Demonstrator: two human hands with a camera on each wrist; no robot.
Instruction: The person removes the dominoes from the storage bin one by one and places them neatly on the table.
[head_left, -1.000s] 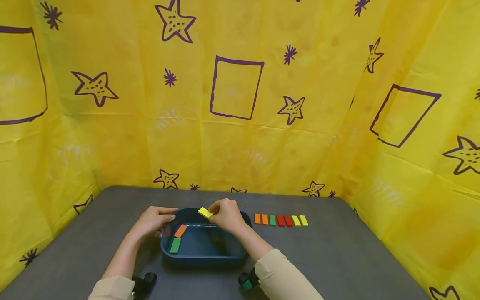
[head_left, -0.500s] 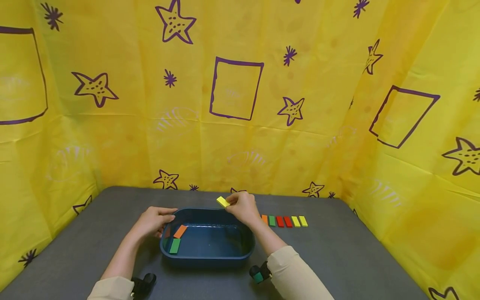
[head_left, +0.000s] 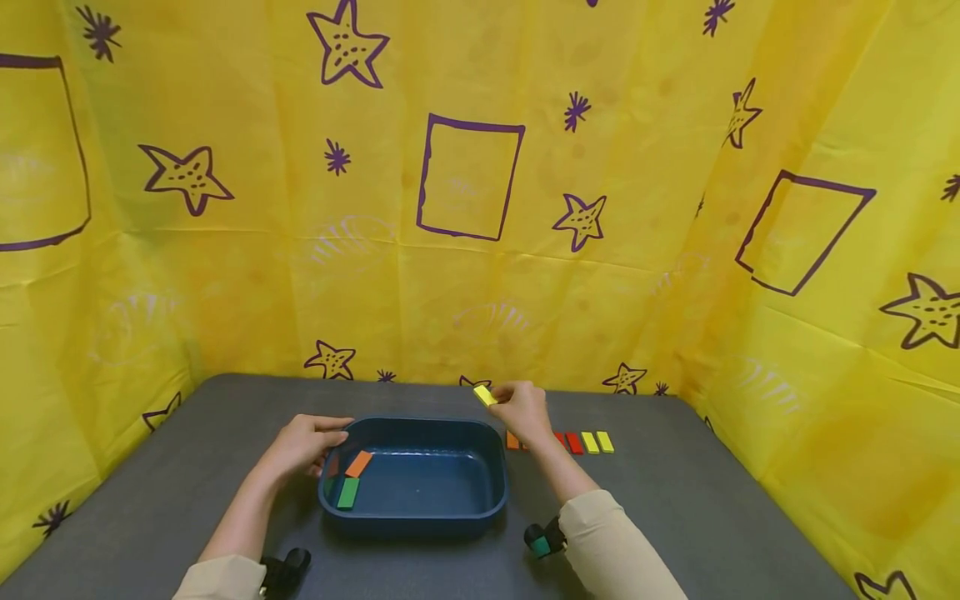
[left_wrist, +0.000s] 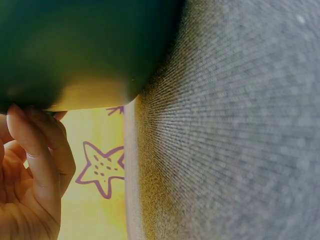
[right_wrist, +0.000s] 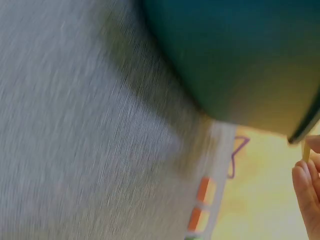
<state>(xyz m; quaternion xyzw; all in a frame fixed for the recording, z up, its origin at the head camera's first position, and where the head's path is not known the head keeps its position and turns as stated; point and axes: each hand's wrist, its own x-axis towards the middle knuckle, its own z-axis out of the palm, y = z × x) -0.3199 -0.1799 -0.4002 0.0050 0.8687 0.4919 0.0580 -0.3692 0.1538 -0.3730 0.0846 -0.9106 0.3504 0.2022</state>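
My left hand holds the dark blue tub by its rim at the far left corner. In the left wrist view, curled fingers meet the tub's edge. An orange block and a green block lie inside the tub at its left end. Past the tub's far right corner, my right hand pinches a flat yellow block in the air. The right wrist view catches only a sliver of that block between thumb and fingers.
A row of flat blocks lies on the grey table right of the tub. A red block and two yellow blocks show; my right hand and forearm partly cover the others. A yellow patterned curtain encloses the table.
My right hand has carried the yellow block from above the tub rightward, beyond its far right corner. The left hand stays on the rim, and the tub's blocks have not moved.
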